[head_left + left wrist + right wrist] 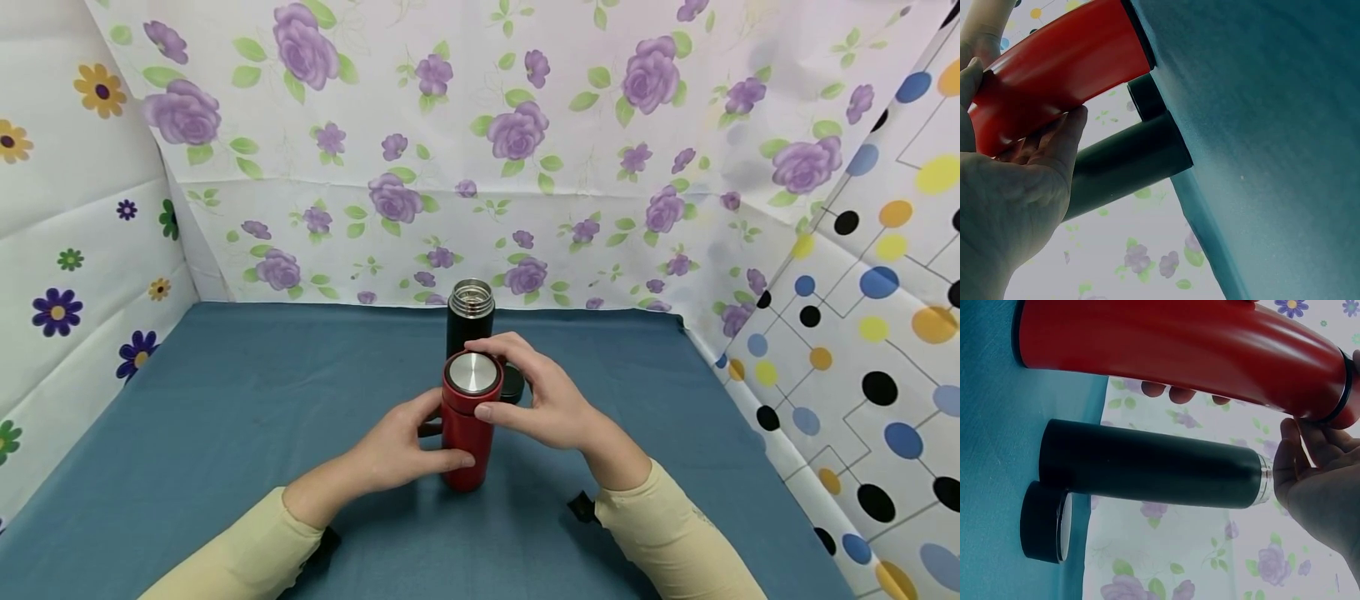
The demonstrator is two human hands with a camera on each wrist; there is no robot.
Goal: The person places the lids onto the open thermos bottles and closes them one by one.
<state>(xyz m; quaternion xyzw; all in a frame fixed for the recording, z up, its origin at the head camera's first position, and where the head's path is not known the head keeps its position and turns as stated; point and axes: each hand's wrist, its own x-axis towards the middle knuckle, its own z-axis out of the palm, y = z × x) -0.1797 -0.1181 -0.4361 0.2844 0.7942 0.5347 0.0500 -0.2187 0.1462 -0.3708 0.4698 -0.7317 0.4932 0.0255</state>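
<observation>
A red flask with a silver-topped lid stands upright on the blue cloth. My left hand grips its body, thumb across the front and fingers behind. At the lid, my right hand holds the rim between thumb and fingers. Just behind the red flask is a black flask, upright with its steel mouth uncovered; in the right wrist view the black flask touches or nearly touches a black cap beside its base. The left wrist view shows the red flask within my left hand.
Blue cloth covers the table. A flowered sheet hangs along the back edge, with a daisy-patterned sheet at the left and a dotted sheet at the right.
</observation>
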